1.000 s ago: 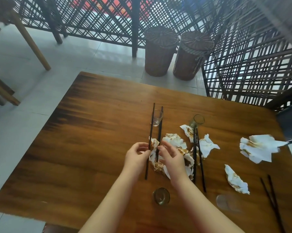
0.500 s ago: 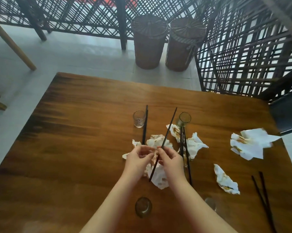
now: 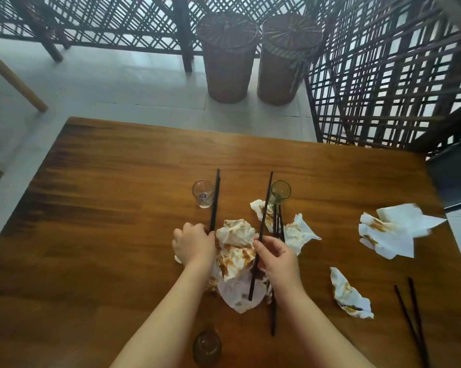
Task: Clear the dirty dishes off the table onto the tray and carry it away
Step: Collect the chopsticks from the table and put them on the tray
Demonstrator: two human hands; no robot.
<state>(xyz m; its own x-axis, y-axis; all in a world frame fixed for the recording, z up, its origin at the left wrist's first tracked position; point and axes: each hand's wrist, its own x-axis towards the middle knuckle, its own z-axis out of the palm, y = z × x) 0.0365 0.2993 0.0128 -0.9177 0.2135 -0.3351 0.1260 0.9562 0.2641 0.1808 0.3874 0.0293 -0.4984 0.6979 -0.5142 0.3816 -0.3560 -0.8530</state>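
Wooden table [image 3: 117, 235] stands on a pale tiled floor, with dark lattice screens and two wicker bins [image 3: 228, 57] beyond its far edge. Both forearms reach forward over the near edge. The left hand [image 3: 193, 245], knuckles up, pinches the near end of one black chopstick [image 3: 215, 200], which runs away just right of a small clear glass [image 3: 203, 193]. The right hand [image 3: 275, 257] holds a second black chopstick [image 3: 259, 235] at mid-length, tilted up above the pile of stained napkins [image 3: 234, 251] lying between the two hands. Right of the pile, another chopstick pair [image 3: 277, 221] lies flat beside a greenish glass [image 3: 280, 192]. A brownish glass [image 3: 206, 347] sits nearer than the pile.
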